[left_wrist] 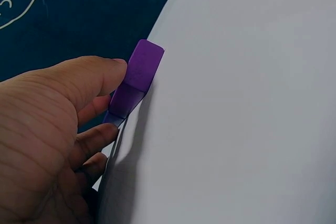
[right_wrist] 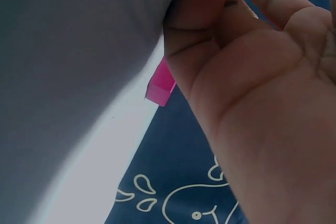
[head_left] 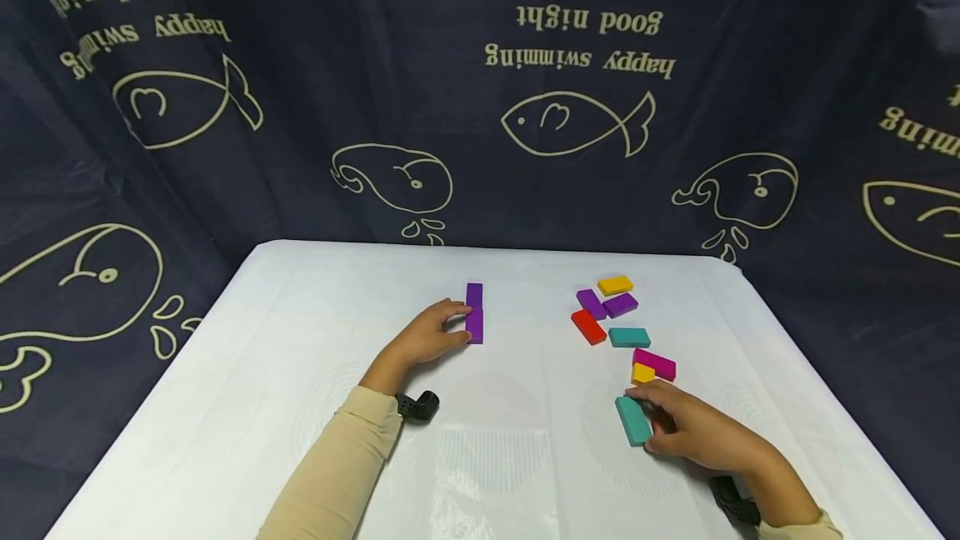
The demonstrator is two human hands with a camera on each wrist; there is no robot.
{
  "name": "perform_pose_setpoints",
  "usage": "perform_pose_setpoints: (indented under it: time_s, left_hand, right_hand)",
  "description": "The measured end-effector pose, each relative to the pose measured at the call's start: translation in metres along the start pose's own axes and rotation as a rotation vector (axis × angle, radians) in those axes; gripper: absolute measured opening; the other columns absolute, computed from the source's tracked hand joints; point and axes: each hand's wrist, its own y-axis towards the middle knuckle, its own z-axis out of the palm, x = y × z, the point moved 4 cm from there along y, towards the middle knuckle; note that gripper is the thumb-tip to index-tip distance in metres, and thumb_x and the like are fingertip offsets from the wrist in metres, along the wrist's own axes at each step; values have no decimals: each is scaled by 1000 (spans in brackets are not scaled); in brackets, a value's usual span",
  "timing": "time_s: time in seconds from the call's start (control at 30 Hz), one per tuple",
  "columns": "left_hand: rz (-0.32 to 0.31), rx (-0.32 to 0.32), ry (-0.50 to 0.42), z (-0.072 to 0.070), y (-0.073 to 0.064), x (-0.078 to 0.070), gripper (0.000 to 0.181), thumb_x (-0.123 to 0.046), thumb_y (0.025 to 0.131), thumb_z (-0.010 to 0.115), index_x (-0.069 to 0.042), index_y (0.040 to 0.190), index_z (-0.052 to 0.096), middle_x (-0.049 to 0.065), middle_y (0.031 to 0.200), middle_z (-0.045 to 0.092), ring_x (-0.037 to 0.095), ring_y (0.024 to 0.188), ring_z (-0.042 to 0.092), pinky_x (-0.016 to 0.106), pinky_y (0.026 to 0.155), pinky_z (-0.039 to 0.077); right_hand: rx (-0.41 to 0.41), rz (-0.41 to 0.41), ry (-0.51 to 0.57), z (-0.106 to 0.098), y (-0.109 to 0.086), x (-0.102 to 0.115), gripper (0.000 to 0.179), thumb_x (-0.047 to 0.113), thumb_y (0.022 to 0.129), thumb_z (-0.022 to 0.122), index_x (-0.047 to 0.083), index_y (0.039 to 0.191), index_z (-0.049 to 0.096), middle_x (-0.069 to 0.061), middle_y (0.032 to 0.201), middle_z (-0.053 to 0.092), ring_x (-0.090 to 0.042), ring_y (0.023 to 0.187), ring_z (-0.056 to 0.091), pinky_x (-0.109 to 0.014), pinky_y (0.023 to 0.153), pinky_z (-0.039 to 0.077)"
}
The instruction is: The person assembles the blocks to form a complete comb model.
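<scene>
Two purple blocks lie end to end in the head view, the far purple block (head_left: 474,295) and the near purple block (head_left: 475,327). My left hand (head_left: 429,333) pinches the near one, thumb at its near end and a finger towards its far end. Close up in the left wrist view, the thumb (left_wrist: 107,72) presses against the purple block (left_wrist: 146,64). At the right, my right hand (head_left: 701,423) holds a teal block (head_left: 633,421) by its two ends, between thumb and fingers. That teal block is hidden in the right wrist view.
Just beyond the right hand lie a magenta block (head_left: 655,363) and a small yellow block (head_left: 642,373). Farther back are another teal block (head_left: 629,337), a red block (head_left: 588,327), two purple blocks (head_left: 621,305) and a yellow block (head_left: 615,285). A dark printed cloth (head_left: 450,65) hangs behind the white table (head_left: 337,290).
</scene>
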Motion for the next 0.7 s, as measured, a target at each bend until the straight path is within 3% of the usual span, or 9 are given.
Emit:
perform_pose_setpoints:
  time_s: [0.4,0.7]
  left_hand:
    - [7,-2,-3,1,0,1,44,-18,91,69,-4,132,62,19,144,51,40,144,28,53,118,22]
    - [5,1,1,0,0,-1,42,-17,93,66,-4,133,62,17,146,50,39,145,28,52,118,20]
  right_hand:
    - [19,5,30,-4,13,6,56,22,84,80,6,131,55,-3,95,53,-19,88,53,-24,72,49]
    - [-47,-4,-48,-10,41,31,56,23,83,80,11,132,56,1,110,58,-24,101,56,-34,82,55]
